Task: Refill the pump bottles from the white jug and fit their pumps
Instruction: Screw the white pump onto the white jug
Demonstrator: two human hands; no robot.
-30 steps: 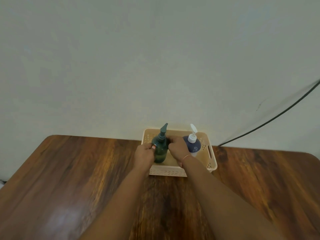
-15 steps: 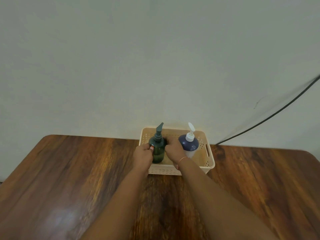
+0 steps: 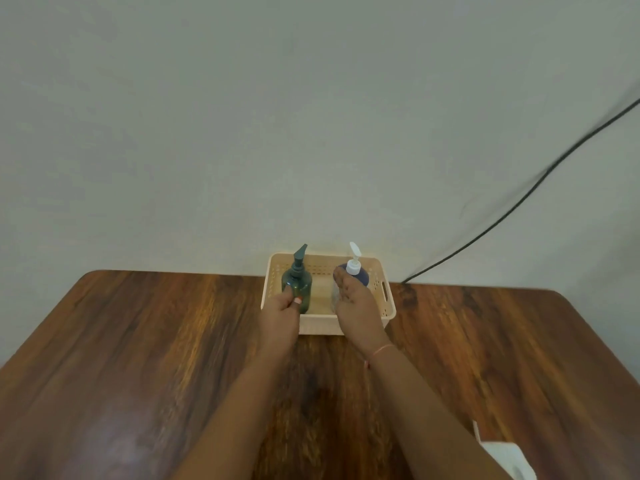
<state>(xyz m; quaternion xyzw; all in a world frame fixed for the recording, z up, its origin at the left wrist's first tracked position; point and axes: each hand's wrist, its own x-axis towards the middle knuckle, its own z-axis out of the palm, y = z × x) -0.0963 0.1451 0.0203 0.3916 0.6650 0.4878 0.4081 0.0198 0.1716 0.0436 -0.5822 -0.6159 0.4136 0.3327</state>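
Observation:
A dark green pump bottle (image 3: 297,282) stands upright in the left part of a beige perforated basket (image 3: 385,299), its pump fitted. My left hand (image 3: 280,315) grips its lower body from the front. A dark blue bottle with a white pump (image 3: 361,274) stands in the right part of the basket. Around its left side my right hand (image 3: 356,308) is wrapped. The corner of the white jug (image 3: 507,457) shows at the bottom right, near my right forearm.
The basket sits at the far edge of a brown wooden table (image 3: 138,358), against a pale wall. A black cable (image 3: 519,202) runs down the wall to the table behind the basket's right side.
My right hand has left the green bottle and moved right onto the blue bottle. The green bottle stays in my left hand, on the basket's left side.

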